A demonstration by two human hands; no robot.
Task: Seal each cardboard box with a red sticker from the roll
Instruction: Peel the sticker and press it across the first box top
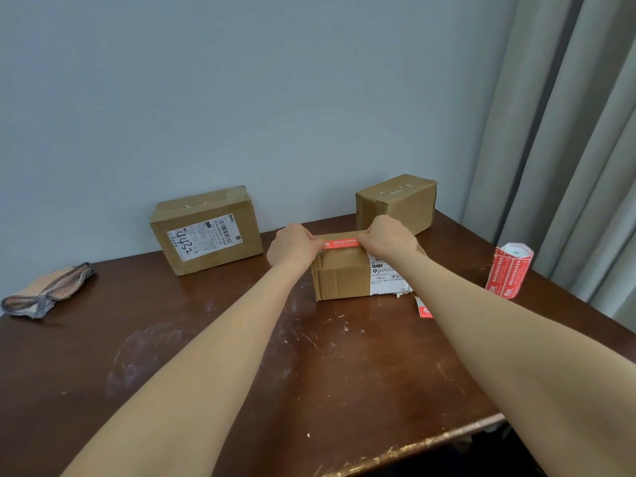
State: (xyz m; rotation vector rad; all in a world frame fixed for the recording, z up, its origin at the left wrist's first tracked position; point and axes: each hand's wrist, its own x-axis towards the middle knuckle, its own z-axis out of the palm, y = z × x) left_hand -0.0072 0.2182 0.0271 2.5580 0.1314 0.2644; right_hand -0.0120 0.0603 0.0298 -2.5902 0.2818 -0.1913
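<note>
A small cardboard box (342,277) stands in the middle of the brown table. A red sticker (340,243) stretches flat just above its top. My left hand (292,246) pinches the sticker's left end and my right hand (389,235) pinches its right end. The roll of red stickers (509,270) stands upright on the table to the right of the box. Two more cardboard boxes are here: one with a white label (206,230) at the back left against the wall, one plain (397,203) at the back right.
A folded cloth (48,292) lies near the table's left edge. A loose red-and-white scrap (424,308) lies beside the middle box under my right forearm. Grey curtains (568,132) hang at the right. The table's worn front edge (413,445) runs along the bottom right.
</note>
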